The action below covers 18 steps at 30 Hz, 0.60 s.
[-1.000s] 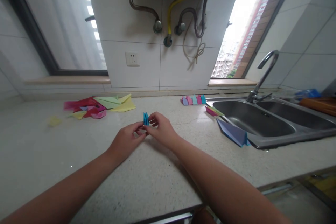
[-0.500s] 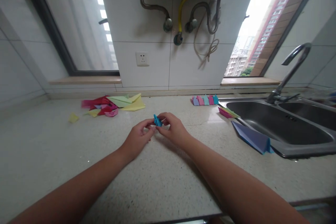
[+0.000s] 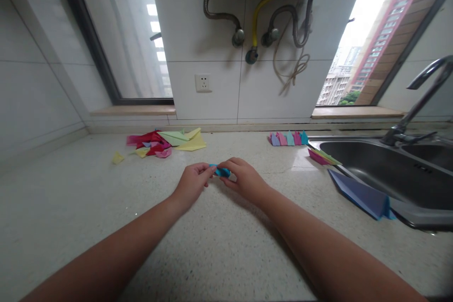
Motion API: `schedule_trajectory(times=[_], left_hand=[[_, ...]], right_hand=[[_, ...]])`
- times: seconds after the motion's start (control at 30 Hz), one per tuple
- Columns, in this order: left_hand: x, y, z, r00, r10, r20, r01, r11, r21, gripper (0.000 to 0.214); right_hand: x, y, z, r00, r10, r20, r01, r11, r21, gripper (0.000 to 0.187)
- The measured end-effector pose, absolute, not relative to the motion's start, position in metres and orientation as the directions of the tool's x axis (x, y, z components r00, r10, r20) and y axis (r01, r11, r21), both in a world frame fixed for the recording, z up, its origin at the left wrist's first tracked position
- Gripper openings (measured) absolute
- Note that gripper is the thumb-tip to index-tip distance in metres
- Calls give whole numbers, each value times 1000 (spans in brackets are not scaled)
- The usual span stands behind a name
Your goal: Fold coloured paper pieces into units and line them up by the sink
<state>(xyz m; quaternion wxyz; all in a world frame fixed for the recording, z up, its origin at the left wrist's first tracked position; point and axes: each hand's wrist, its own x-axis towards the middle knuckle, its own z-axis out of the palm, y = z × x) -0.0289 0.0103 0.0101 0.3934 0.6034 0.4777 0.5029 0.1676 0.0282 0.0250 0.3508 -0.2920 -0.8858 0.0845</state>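
A small folded piece of blue paper [image 3: 222, 172] is held between my two hands, just over the speckled countertop [image 3: 198, 245]. My left hand [image 3: 194, 180] pinches its left end with thumb and fingers. On its right end, the fingers and thumb of my right hand [image 3: 246, 178] are closed. The fingertips cover parts of the paper, so its full shape is hidden. Behind and to the right stands a row of small folded paper pieces [image 3: 289, 138] in purple, pink, teal and blue. Folded papers [image 3: 155, 144] in red, pink, green and yellow lie in a pile at back left.
At the right is a steel sink [image 3: 368, 160] with a curved faucet [image 3: 421, 89]. A large blue-purple paper plane [image 3: 361, 193] lies by its rim, near a pink and yellow-green folded paper [image 3: 322, 156]. Hoses and a wall socket [image 3: 203, 83] are on the tiled wall.
The blue paper has turned from an upright, pointed look to a flatter, lengthwise one between my fingers. The view has shifted slightly left, so the surroundings appear further right.
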Motion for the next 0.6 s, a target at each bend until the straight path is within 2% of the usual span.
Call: schedule_trajectory(times=[0.27, 0.4, 0.6], left_hand=[[-31, 12, 10, -30, 976, 217, 168, -209, 963, 36], [-29, 12, 9, -18, 978, 207, 131, -203, 970, 39], [-26, 11, 9, 33, 980, 197, 49, -198, 979, 36]], right_hand=[[169, 33, 22, -556, 589, 586, 433, 807, -401, 27], [169, 33, 20, -534, 618, 577, 465, 785, -410, 23], [165, 32, 17, -493, 663, 563, 442, 748, -494, 21]])
